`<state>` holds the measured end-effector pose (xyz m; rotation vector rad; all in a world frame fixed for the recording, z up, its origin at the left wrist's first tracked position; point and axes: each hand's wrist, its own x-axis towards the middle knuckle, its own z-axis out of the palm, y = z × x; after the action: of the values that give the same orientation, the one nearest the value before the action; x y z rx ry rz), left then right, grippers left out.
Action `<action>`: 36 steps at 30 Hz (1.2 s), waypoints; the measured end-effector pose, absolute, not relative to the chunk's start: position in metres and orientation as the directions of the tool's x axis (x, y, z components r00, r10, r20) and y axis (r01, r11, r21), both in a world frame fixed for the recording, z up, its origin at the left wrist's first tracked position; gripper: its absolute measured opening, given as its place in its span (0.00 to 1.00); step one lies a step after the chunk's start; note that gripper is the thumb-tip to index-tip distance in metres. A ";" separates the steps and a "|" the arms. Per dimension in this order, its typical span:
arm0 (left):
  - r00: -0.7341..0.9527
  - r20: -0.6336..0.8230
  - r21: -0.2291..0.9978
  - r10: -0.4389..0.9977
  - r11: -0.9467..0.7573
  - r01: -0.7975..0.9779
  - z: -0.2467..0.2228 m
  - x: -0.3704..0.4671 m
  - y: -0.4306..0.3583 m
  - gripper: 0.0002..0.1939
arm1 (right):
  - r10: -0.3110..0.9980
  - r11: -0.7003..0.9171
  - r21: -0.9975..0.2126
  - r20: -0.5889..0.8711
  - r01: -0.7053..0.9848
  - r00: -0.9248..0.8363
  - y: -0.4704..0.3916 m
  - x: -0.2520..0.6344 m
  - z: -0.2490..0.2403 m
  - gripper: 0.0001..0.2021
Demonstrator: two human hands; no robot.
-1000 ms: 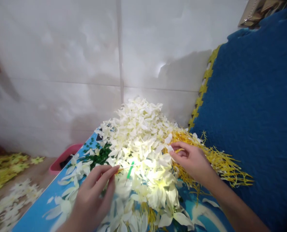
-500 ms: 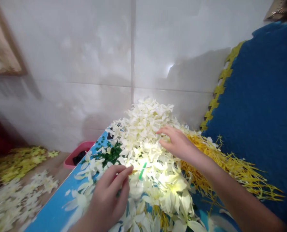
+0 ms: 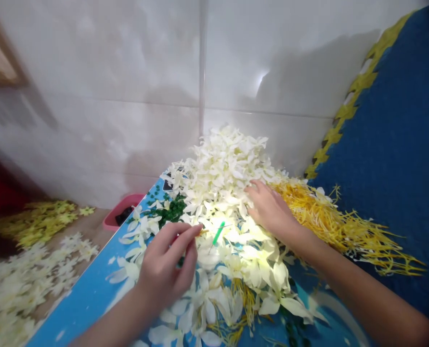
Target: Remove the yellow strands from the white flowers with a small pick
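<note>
My left hand (image 3: pixel 171 258) pinches a thin yellow-orange stem (image 3: pixel 202 232) between thumb and forefinger, above the near side of the flower heap. Just past its tip a small green stick (image 3: pixel 218 233) lies slanted over the petals. My right hand (image 3: pixel 268 205) rests against the right flank of the heap of white artificial flowers (image 3: pixel 228 164), fingers apart and partly sunk among the petals; whether they touch a single flower is hidden. Beside that wrist spreads a bundle of yellow stamen-like strands (image 3: pixel 326 221).
Small green pieces (image 3: pixel 173 210) lie left of the heap on the blue table (image 3: pixel 91 289). On the floor at left are a pink basin (image 3: pixel 109 221), yellow flowers (image 3: pixel 44 221) and white flowers (image 3: pixel 30 284). A blue foam mat (image 3: pixel 391 144) leans at right; a tiled wall (image 3: pixel 127 72) stands behind.
My right hand has come down from above the heap onto its right flank. The left hand keeps its pinch on the stem. The whole view has shifted slightly.
</note>
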<state>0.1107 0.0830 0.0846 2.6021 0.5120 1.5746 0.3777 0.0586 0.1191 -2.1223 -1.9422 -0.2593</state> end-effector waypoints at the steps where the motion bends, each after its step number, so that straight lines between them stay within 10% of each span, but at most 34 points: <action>1: 0.421 0.854 0.213 0.307 -0.943 0.256 0.085 0.110 0.083 0.21 | 0.937 -0.097 -0.052 0.333 0.994 0.108 0.056 0.378 0.124 0.22; 6: 0.415 0.854 0.207 0.314 -0.937 0.282 0.086 0.110 0.085 0.20 | 0.912 -0.059 -0.060 0.403 0.996 0.078 0.022 0.359 0.140 0.16; 12: 0.436 0.840 0.212 0.322 -0.936 0.283 0.084 0.111 0.085 0.20 | 0.973 0.192 -0.412 0.198 0.891 -0.119 -0.017 0.320 0.098 0.11; 19: 0.469 0.826 0.212 0.313 -0.943 0.257 0.080 0.112 0.081 0.20 | 0.988 0.073 -0.628 0.154 0.775 0.032 -0.019 0.327 0.082 0.12; 25: 0.465 0.835 0.199 0.293 -0.950 0.242 0.084 0.113 0.076 0.20 | 0.941 -0.024 -0.950 0.084 0.313 0.329 -0.034 0.352 0.099 0.08; 36: 0.523 0.816 0.162 0.248 -0.965 0.205 0.079 0.118 0.065 0.18 | 0.854 0.027 -0.966 0.156 0.257 0.497 -0.055 0.349 0.092 0.12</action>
<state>0.1182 0.0650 0.0792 2.7014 0.4020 1.4581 0.3485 -0.0546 0.0923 -1.5164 -1.0057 0.6090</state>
